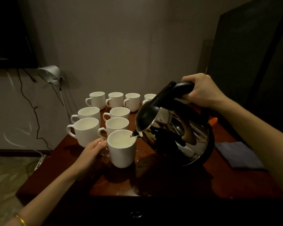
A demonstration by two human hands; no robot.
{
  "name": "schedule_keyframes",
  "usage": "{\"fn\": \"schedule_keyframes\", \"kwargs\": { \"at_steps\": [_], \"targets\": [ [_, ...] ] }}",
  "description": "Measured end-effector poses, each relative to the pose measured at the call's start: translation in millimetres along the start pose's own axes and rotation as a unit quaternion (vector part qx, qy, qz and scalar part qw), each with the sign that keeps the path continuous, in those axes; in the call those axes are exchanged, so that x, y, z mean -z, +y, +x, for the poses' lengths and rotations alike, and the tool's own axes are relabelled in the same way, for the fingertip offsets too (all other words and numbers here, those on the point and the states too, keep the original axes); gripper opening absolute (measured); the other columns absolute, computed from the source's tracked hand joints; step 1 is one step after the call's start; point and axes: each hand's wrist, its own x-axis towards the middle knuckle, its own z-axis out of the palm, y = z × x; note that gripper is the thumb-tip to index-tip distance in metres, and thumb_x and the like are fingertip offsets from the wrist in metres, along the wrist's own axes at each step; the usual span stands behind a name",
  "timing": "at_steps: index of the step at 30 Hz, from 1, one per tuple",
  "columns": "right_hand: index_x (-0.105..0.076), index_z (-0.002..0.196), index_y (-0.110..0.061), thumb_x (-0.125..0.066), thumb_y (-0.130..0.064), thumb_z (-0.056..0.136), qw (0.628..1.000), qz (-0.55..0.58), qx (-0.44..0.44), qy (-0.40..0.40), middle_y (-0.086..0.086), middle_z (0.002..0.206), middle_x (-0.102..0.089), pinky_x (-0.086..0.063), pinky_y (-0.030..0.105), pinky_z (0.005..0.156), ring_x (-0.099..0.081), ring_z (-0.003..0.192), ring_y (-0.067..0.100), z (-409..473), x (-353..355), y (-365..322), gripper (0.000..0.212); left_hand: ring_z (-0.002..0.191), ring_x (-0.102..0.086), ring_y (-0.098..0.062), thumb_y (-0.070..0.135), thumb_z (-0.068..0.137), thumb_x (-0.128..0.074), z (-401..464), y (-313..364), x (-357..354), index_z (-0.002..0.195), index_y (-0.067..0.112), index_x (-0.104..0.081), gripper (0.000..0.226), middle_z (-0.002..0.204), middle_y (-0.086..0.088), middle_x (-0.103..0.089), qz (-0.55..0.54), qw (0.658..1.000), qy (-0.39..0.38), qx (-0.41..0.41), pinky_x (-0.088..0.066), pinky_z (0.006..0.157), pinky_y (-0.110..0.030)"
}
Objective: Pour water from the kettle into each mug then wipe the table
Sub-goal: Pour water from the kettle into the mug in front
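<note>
The kettle was held tilted above the counter, its spout over the rim of the nearest mug, with a thin stream entering the mug. The right hand was wrapped firmly round the black handle on top, fingers closed on it. The left hand steadied the mug at its handle, fingers closed around it; the mug stood near the counter's front half.

Judgement on handling: the kettle appeared a polished steel vessel, rigid, and probably heavy with water, so the top handle was the only sound hold; the shiny body might be hot and slippery. The mugs looked like glazed ceramic, stiff, breakable and smooth, best taken by the handle loop.

Eight further mugs stood in rows behind, close together. Wet patches showed on the counter beside the mug being filled. A folded cloth lay at the right of the counter, well apart from the mugs.
</note>
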Motion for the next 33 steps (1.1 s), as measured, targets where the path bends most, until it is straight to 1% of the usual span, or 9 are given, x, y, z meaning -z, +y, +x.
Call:
{"fn": "schedule_keyframes", "kwargs": {
  "at_steps": [2, 5, 10, 13, 16, 20, 26, 29, 33],
  "targets": [
    [-0.059, 0.076, -0.023, -0.067, -0.01, 0.08, 1.0, 0.001, -0.001, -0.001, 0.004, 0.083, -0.064, -0.051, 0.026, 0.071, -0.062, 0.081, 0.017, 0.1, 0.1, -0.3, 0.017, 0.055, -0.046, -0.013, 0.017, 0.096, -0.04, -0.1, 0.3, 0.5, 0.065, 0.011, -0.048, 0.033, 0.052, 0.003, -0.051, 0.003, 1.0, 0.002, 0.001, -0.037, 0.052, -0.025],
    [-0.058, 0.075, -0.025, -0.067, -0.009, 0.08, 1.0, 0.003, -0.004, -0.003, 0.002, 0.083, -0.063, -0.05, 0.024, 0.07, -0.062, 0.08, 0.015, 0.3, 0.3, -1.1, 0.019, 0.051, -0.049, -0.009, 0.017, 0.096, -0.039, 0.3, 0.1, 0.6, 0.067, 0.01, -0.048, 0.032, 0.052, 0.003, -0.052, 0.013, 1.0, 0.002, 0.005, -0.039, 0.047, -0.021],
    [-0.056, 0.074, -0.027, -0.067, -0.01, 0.08, 1.0, 0.002, -0.004, -0.006, -0.003, 0.079, -0.06, -0.045, 0.018, 0.065, -0.06, 0.078, 0.013, -0.1, 0.5, -1.8, 0.022, 0.054, -0.046, -0.014, 0.016, 0.096, -0.04, 1.1, -1.3, 3.1, 0.069, 0.008, -0.046, 0.029, 0.058, -0.003, -0.049, 0.001, 1.0, -0.005, 0.003, -0.036, 0.052, -0.026],
    [-0.058, 0.076, -0.026, -0.067, -0.011, 0.08, 1.0, 0.001, -0.007, -0.006, -0.002, 0.081, -0.061, -0.048, 0.019, 0.067, -0.06, 0.079, 0.011, 0.1, 0.5, -2.5, 0.018, 0.043, -0.046, -0.006, 0.014, 0.096, -0.039, -0.1, -0.5, 0.5, 0.066, 0.008, -0.043, 0.031, 0.05, 0.002, -0.048, -0.006, 1.0, -0.001, 0.007, -0.037, 0.042, -0.018],
    [-0.059, 0.076, -0.025, -0.068, -0.011, 0.08, 1.0, 0.001, -0.007, -0.002, -0.001, 0.081, -0.061, -0.048, 0.022, 0.068, -0.06, 0.078, 0.011, 0.3, 0.4, -3.8, 0.017, 0.041, -0.045, -0.006, 0.013, 0.096, -0.039, -1.1, 0.5, -1.3, 0.064, 0.008, -0.042, 0.032, 0.051, -0.001, -0.045, -0.02, 1.0, 0.001, 0.012, -0.036, 0.039, -0.017],
    [-0.056, 0.073, -0.029, -0.068, -0.011, 0.08, 1.0, 0.001, -0.006, -0.003, -0.005, 0.078, -0.06, -0.045, 0.018, 0.063, -0.058, 0.074, 0.007, -0.7, 1.1, -5.2, 0.022, 0.05, -0.046, -0.014, 0.015, 0.096, -0.04, -1.5, 0.5, -1.8, 0.07, 0.007, -0.044, 0.027, 0.06, -0.007, -0.045, -0.033, 0.999, 0.005, 0.019, -0.038, 0.041, -0.018],
    [-0.054, 0.073, -0.029, -0.066, -0.011, 0.08, 1.0, 0.008, -0.006, -0.015, -0.001, 0.082, -0.06, -0.05, 0.026, 0.071, -0.06, 0.079, 0.013, -2.3, 2.1, -6.3, 0.023, 0.056, -0.047, -0.016, 0.017, 0.096, -0.041, 0.1, -1.2, 0.5, 0.071, 0.007, -0.048, 0.028, 0.062, -0.007, -0.049, -0.011, 1.0, 0.002, 0.016, -0.037, 0.048, -0.023],
    [-0.054, 0.073, -0.029, -0.066, -0.011, 0.08, 1.0, 0.0, -0.005, -0.013, -0.003, 0.081, -0.06, -0.048, 0.022, 0.069, -0.059, 0.08, 0.011, -1.7, 1.8, -6.4, 0.023, 0.053, -0.045, -0.015, 0.016, 0.096, -0.041, 0.1, -2.5, 0.8, 0.068, 0.008, -0.046, 0.029, 0.057, -0.005, -0.047, -0.032, 0.999, 0.004, 0.018, -0.036, 0.047, -0.023],
    [-0.056, 0.074, -0.028, -0.067, -0.011, 0.08, 1.0, -0.002, -0.008, -0.008, -0.006, 0.079, -0.059, -0.044, 0.016, 0.064, -0.058, 0.076, 0.007, -1.0, 1.2, -5.4, 0.021, 0.055, -0.045, -0.018, 0.016, 0.096, -0.042, 0.8, -3.5, 0.7, 0.068, 0.008, -0.046, 0.029, 0.06, -0.007, -0.046, -0.049, 0.999, 0.002, 0.02, -0.036, 0.05, -0.025]
  ]
}}
